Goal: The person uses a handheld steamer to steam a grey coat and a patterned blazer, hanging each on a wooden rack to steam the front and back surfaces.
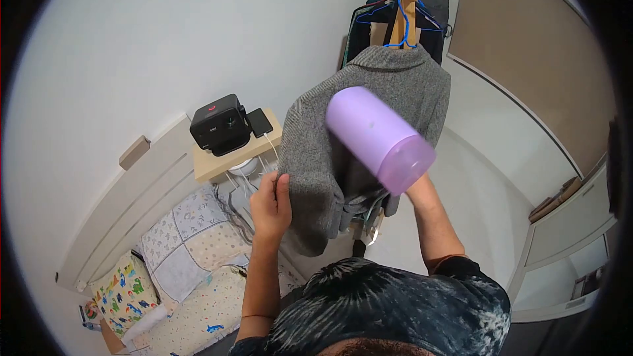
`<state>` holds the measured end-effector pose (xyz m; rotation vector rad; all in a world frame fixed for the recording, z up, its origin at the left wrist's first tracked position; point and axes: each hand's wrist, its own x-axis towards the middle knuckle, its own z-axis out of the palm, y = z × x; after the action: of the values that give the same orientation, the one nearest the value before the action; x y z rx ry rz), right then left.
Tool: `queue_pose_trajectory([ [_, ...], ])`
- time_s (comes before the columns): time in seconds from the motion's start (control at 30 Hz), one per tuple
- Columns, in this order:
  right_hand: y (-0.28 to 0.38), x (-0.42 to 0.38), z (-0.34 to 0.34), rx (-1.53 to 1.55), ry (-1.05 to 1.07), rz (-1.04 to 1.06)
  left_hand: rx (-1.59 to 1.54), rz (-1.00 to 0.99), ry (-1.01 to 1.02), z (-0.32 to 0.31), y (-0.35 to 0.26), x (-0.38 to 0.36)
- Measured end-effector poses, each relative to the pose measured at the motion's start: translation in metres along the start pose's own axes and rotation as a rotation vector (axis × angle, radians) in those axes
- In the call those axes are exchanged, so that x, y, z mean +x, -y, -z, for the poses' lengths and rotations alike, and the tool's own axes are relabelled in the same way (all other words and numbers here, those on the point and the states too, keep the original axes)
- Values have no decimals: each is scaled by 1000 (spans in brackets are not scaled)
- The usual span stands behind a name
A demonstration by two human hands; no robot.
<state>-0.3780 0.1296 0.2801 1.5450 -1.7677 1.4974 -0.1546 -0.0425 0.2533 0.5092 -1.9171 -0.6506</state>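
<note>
A grey tweed jacket (306, 151) hangs from a blue hanger (405, 23) on a wooden stand. My left hand (270, 204) pinches the jacket's sleeve at the left, thumb in front. In front of the jacket is a lilac cylinder (369, 128) with a see-through purple tank at its near end, which looks like a handheld garment steamer. It is tilted, its tank end down and to the right. My right hand (415, 188) is behind that tank end, mostly hidden; the wrist comes up to it and the fingers do not show.
A wooden shelf (211, 166) on the left wall bears a black projector (221, 125) and a dark phone-like device (258, 122) with a white cable. Below is a bed with patterned pillows (188, 227). More clothes (359, 33) hang behind the jacket. White cabinets (560, 237) stand at the right.
</note>
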Motion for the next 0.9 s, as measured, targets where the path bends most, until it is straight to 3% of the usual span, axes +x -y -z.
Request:
queue_pose_trajectory([
  [0.03, -24, -6, 4, -256, -85, 103, -4, -1, -1, 0, 1, 1],
  [0.07, -47, -12, 13, -259, -86, 104, -7, 1, 4, 0, 1, 1],
  [0.13, -86, -20, 33, -602, -57, 174, -12, -2, 7, 0, 3, 3],
  [0.17, -95, -20, 41, -604, -61, 177, -19, -38, 3, 0, 6, 4],
  [0.23, -101, -17, 50, -617, -23, -181, -26, -75, 0, 0, 6, 4],
  [0.4, -102, -19, 52, -433, -167, -196, -30, -20, 37, -1, 5, 6],
  [0.47, -108, -28, 48, -503, 23, -270, -27, -7, 53, -1, 5, 7],
  [0.5, -105, -31, 44, -502, 20, -275, -25, 8, 61, -1, 4, 7],
  [0.57, -88, -32, 26, -536, 0, 1, -24, 8, 71, 1, -1, 6],
  [0.6, -76, -31, 17, -535, -4, -3, -24, 9, 74, 1, -2, 7],
  [0.67, -47, -25, 1, -241, -57, 82, -38, -11, 54, -2, -1, 6],
  [0.77, -23, -24, -16, -265, 91, 130, -58, -26, 32, -5, 1, 7],
  [0.8, -19, -26, -23, -162, 20, 122, -64, -19, 31, -5, 2, 6],
  [0.87, 34, 1, -12, 280, 154, -174, -65, 1, 36, -6, 7, 7],
  [0.9, 30, -1, -13, 277, 152, -179, -65, 20, 36, -5, 9, 7],
])
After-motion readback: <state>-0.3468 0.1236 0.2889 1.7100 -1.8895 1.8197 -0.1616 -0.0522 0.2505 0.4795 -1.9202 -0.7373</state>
